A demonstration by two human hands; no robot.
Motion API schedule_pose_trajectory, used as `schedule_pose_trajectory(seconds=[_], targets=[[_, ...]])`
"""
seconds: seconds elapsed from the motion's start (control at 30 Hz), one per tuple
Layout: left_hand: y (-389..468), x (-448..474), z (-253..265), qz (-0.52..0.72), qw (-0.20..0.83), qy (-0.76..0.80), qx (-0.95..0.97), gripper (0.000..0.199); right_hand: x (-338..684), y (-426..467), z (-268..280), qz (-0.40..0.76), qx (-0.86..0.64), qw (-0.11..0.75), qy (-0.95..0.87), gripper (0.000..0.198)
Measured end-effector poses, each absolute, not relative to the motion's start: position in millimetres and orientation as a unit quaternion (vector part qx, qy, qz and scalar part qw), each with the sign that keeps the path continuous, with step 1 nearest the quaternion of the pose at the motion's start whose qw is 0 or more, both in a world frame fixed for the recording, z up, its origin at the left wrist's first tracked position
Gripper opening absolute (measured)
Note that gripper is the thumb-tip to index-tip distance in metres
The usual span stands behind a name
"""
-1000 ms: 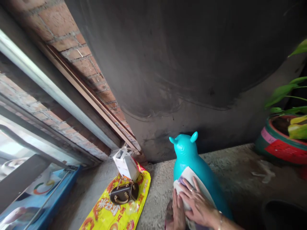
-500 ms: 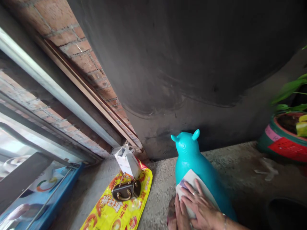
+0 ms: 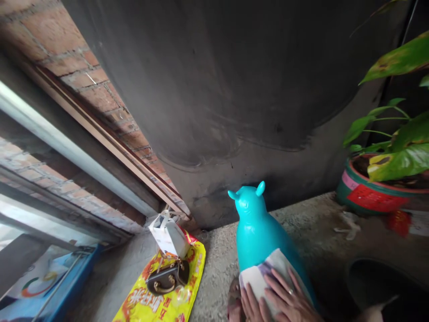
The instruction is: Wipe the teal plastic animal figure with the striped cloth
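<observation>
Turquoise animal toy (image 3: 259,232) on concrete floor (image 3: 311,223); both hands, left hand (image 3: 250,304) and right hand (image 3: 290,302), fingers flat and spread, press white cloth (image 3: 264,277) against it, gripping nothing. Wiping step; next stroke likely needs firm, even pressure.

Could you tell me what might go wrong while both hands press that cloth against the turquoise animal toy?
The turquoise animal toy looks smooth and rounded, so the cloth under the right hand and left hand might slip off. The toy could also tip or slide under pressure towards the small dark handbag and white paper bag on the yellow plastic bag beside it.
</observation>
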State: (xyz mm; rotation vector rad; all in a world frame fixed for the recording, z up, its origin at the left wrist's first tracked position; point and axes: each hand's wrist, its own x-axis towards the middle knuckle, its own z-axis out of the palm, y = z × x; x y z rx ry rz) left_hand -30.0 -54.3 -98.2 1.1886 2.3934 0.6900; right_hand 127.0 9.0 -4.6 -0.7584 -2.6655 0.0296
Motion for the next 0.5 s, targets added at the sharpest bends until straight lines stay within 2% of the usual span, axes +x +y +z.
schedule_pose_trajectory(seconds=[0.07, 0.13, 0.23, 0.33, 0.5], targets=[[-52.4, -23.4, -100.6, 0.236, 0.195, 0.853, 0.422, 0.073, 138.4, -0.5, -21.8, -0.089, -0.283, 0.227, -0.928, 0.049], [-46.1, -22.6, -98.8, 0.231, 0.19, 0.853, 0.428, 0.068, 138.8, 1.1, -29.6, -0.101, -0.291, 0.217, -0.926, 0.049], [-27.4, -28.2, -80.4, 0.231, 0.172, 0.85, 0.44, 0.065, 125.3, 24.6, -22.0, 0.012, -0.327, 0.157, -0.932, 0.05], [3.1, -37.2, -44.7, 0.215, 0.207, 0.835, 0.463, 0.065, 106.6, 64.0, -2.3, 0.146, -0.375, 0.121, -0.907, 0.046], [36.2, -47.4, -3.5, 0.199, 0.26, 0.805, 0.495, 0.063, 95.1, 99.5, 11.0, 0.175, -0.404, 0.116, -0.891, 0.044]])
